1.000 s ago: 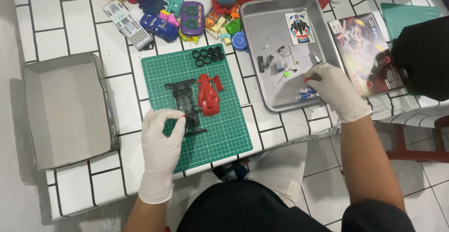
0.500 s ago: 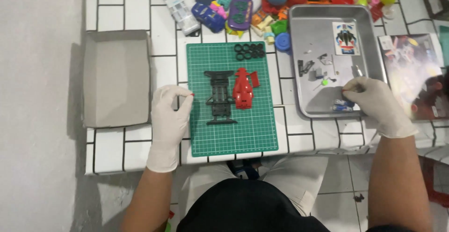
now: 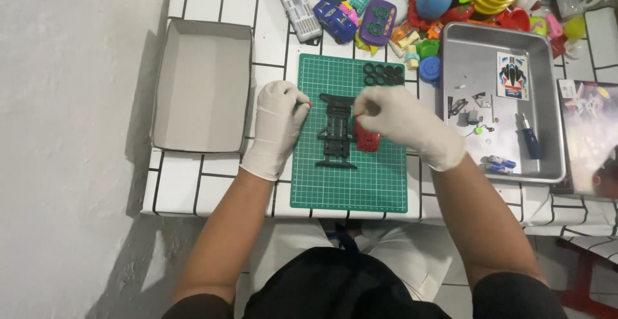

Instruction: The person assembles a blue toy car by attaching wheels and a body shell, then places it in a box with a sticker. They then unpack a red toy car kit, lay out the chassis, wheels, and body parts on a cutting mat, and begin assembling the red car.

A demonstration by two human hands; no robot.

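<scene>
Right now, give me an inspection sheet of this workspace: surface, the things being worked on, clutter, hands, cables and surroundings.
Surface: white tiled table with dark grout, green cutting mat on it.
Job's things: black toy car chassis flat on the mat; red car body beside it; black tyres at the mat's top edge.
Clutter: open grey cardboard box on the left; metal tray with small parts, a sticker sheet and a blue screwdriver; pile of colourful toys behind.
Hands: left hand gloved, pinching something small and red; right hand gloved, over the red body.
Cables: nothing seen.
Surroundings: white wall on the left.
</scene>
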